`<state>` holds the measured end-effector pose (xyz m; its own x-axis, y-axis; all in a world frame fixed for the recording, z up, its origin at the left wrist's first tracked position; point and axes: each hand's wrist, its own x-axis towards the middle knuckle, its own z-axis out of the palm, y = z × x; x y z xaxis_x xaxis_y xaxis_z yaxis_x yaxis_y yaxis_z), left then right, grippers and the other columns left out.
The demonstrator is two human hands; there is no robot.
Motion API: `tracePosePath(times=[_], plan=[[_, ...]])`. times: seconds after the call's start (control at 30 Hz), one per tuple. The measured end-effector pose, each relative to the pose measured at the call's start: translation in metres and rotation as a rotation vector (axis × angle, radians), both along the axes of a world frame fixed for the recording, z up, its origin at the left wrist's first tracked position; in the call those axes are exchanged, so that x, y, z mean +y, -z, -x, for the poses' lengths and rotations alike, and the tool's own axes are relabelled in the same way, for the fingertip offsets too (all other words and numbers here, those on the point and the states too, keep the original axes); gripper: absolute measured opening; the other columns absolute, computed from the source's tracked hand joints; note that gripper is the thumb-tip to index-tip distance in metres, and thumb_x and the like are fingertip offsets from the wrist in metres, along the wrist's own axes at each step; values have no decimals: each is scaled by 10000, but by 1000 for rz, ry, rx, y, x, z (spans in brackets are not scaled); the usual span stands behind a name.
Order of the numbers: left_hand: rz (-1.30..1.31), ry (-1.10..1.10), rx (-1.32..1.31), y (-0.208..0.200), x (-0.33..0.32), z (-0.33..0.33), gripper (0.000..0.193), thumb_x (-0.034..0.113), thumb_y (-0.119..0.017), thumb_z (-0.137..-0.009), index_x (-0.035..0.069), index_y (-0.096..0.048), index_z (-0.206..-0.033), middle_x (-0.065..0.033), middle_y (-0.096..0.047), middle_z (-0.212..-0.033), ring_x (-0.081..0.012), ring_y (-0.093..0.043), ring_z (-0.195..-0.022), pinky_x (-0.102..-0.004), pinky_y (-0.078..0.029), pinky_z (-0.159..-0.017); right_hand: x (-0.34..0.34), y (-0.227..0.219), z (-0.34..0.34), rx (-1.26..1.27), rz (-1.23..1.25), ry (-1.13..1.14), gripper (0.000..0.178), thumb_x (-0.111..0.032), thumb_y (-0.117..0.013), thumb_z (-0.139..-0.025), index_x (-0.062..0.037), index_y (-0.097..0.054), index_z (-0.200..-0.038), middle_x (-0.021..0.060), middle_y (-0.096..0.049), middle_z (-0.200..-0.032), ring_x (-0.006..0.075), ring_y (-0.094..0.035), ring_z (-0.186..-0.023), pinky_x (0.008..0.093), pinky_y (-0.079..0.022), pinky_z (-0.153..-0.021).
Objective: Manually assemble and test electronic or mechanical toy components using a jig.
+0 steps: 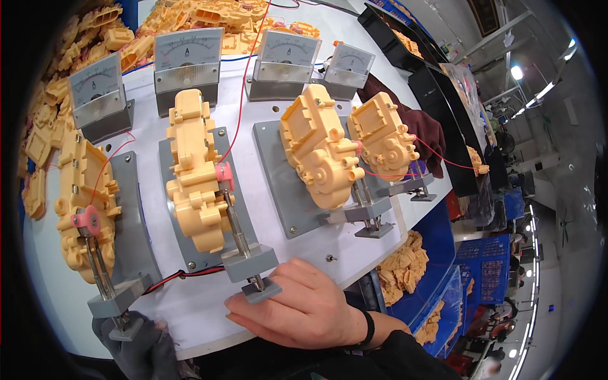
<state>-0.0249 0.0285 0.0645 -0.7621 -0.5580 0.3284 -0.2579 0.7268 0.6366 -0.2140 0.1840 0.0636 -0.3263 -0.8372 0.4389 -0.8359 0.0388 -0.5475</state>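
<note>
My right hand (304, 310), with a black band at the wrist, is at the second clamp from the left. Its fingers are bent and pressed together around the underside of the small grey end plate (261, 292); the thumb is largely hidden. Metal rods run from there to a pink piece (223, 176) on a cream plastic gearbox housing (193, 142). At lower left, dark grey fabric (142, 348) lies under another end plate (126, 328). Whether it covers my left hand is unclear, as no fingers can be made out.
Three similar housings (79, 209) (316, 145) (383, 136) sit on grey fixtures. Ammeters (187, 57) stand behind, with red wires near. Heaped housings (215, 19) fill the back; blue bins (430, 278) stand right. Maroon cloth (408, 117) hangs beside the far-right housing.
</note>
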Motion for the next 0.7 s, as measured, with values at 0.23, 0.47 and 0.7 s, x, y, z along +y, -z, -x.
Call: tracePosePath(times=[0.23,0.47,0.7], plan=[[-19,-42,18,2,-2,-1,229,-80,-746,-736,27,-711,-935,-77,-609,-954,-278,-538,-967,-408,-412,-948,-5,0,1,-45,-23,-26,330,-78,-846,-705,-93,-710,-1005,47,-663,-924,230,-639,-768,313,-460,-608],[-42,-68,72,23,-7,10,279,55,-813,-604,117,-685,-844,-58,-595,-924,-317,-521,-961,-425,-434,-805,-2,3,0,87,-42,37,310,-76,-836,-678,-106,-710,-960,20,-605,-795,209,-557,-649,332,-425,-579],[115,-61,69,3,0,2,220,66,-777,-734,132,-698,-929,-16,-624,-950,-247,-556,-933,-368,-430,-842,-2,-8,-17,-147,223,-129,321,-41,-802,-742,-89,-686,-1038,42,-632,-895,210,-589,-728,326,-473,-641]])
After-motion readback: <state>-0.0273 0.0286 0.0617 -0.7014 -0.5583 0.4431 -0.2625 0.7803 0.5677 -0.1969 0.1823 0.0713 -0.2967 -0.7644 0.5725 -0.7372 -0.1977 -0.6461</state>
